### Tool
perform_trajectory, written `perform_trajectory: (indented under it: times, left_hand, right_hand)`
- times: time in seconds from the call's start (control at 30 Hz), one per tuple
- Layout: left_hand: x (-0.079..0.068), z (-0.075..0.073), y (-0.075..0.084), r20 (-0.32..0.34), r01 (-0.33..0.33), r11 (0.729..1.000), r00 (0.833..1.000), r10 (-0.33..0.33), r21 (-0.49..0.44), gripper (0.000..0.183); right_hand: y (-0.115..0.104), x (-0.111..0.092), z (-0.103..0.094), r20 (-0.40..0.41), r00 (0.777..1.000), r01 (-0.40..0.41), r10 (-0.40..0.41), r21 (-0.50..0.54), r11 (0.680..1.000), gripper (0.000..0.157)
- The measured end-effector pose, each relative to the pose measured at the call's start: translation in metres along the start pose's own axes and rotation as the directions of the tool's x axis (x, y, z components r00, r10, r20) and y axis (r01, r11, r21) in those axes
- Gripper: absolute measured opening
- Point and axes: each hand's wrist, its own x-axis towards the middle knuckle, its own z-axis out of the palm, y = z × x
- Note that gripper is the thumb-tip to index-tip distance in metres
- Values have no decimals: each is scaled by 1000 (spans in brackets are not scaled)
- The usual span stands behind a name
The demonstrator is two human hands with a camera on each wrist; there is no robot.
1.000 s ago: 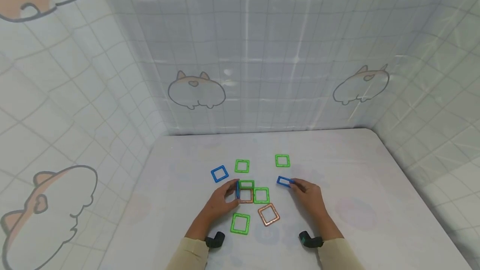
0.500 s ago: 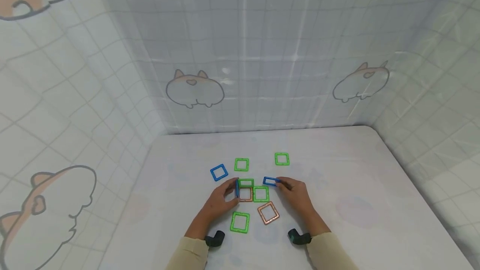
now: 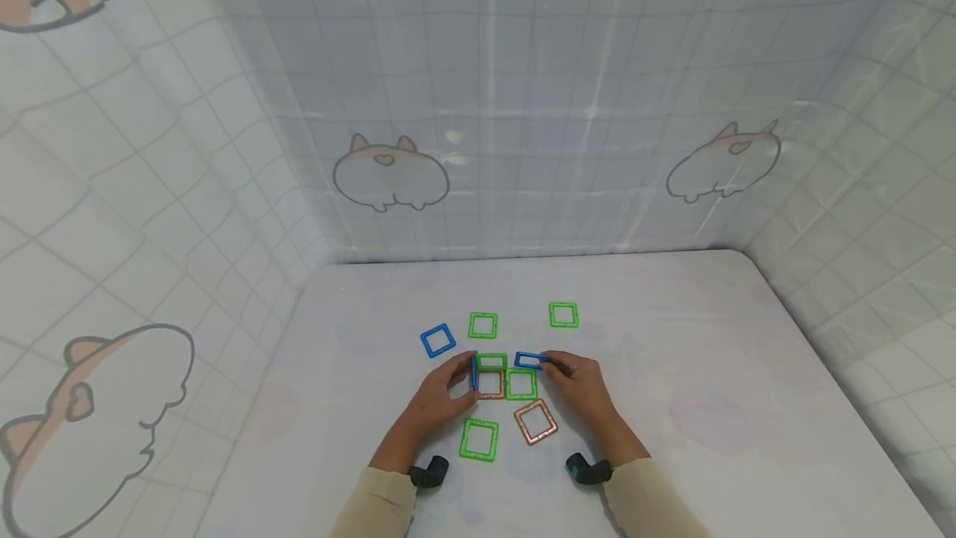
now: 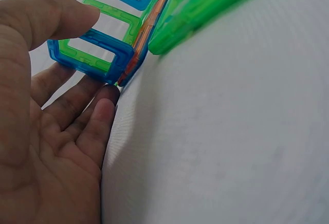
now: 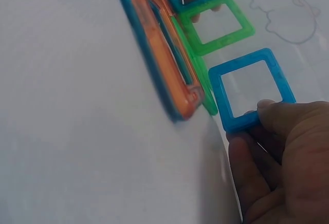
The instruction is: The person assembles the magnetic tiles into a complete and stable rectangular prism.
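Observation:
In the head view my left hand (image 3: 441, 397) grips an upright blue magnetic tile (image 3: 474, 374) at the left edge of a flat orange tile (image 3: 490, 396). Thumb and fingers span that tile in the left wrist view. A green tile (image 3: 491, 356) stands along the orange tile's back edge. Flat against its right side lies another green tile (image 3: 521, 397). My right hand (image 3: 586, 388) pinches a second blue tile (image 5: 220, 93) by one edge, thumb on the near face. It is tilted up close behind the flat green tile, right of the standing green one.
Loose on the white table (image 3: 672, 339) lie a blue tile (image 3: 426, 346), a green tile (image 3: 482, 336) and another green tile (image 3: 563, 325) behind the hands. Nearer are a green tile (image 3: 477, 459) and an orange tile (image 3: 523, 429). A patterned curtain (image 3: 523, 189) encloses the table.
My right hand has moved left with its blue tile, from right of the tile group to close beside the standing green tile. My left hand keeps its grip in place.

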Motion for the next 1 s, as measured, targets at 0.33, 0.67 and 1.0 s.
perform_trajectory:
  times: [0.33, 0.67, 1.0]
  left_hand:
    - [-1, -1, 2, 1, 9, 1000, 1000, -9, 9, 71]
    - [1, 0, 0, 0, 4, 1000, 1000, -4, 3, 71]
    - [3, -2, -3, 5, -10, 1000, 1000, 10, -12, 72]
  right_hand:
    - [-5, 1, 4, 13, 1000, 14, -14, 3, 1000, 20]
    - [-4, 4, 8, 31, 999, 40, -40, -8, 999, 22]
    - [-2, 8, 11, 37, 999, 26, -25, -23, 999, 24]
